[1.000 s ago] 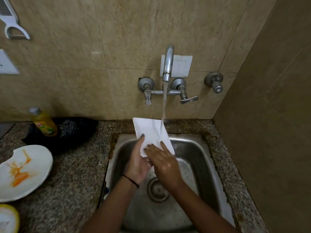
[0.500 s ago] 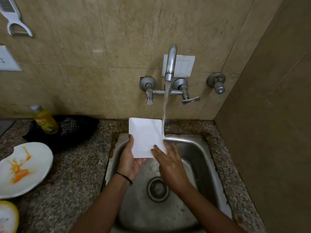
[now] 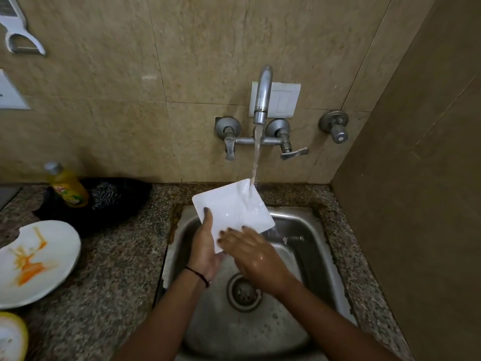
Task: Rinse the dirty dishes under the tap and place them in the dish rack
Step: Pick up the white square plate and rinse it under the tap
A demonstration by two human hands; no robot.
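Note:
A small white square plate (image 3: pixel 231 208) is tilted over the steel sink (image 3: pixel 309 259), under the running tap (image 3: pixel 262 95). Water strikes the plate's far right corner and runs down it. My left hand (image 3: pixel 204 246) grips the plate's near left edge, thumb on top. My right hand (image 3: pixel 253 252) lies flat with its fingertips on the plate's near edge. A white round plate (image 3: pixel 36 261) smeared with orange sauce sits on the counter at the left. No dish rack is in view.
A yellow dish-soap bottle (image 3: pixel 66 185) and a steel scrubber (image 3: pixel 105 195) rest on a black tray (image 3: pixel 130 194) behind the dirty plate. A yellow-rimmed dish (image 3: pixel 11 337) is at the bottom left corner. A brown wall (image 3: pixel 416 204) stands right of the sink.
The plate has turned face up and tilted so the stream hits its far right corner. My right hand has slid along its near edge; my left hand keeps its hold.

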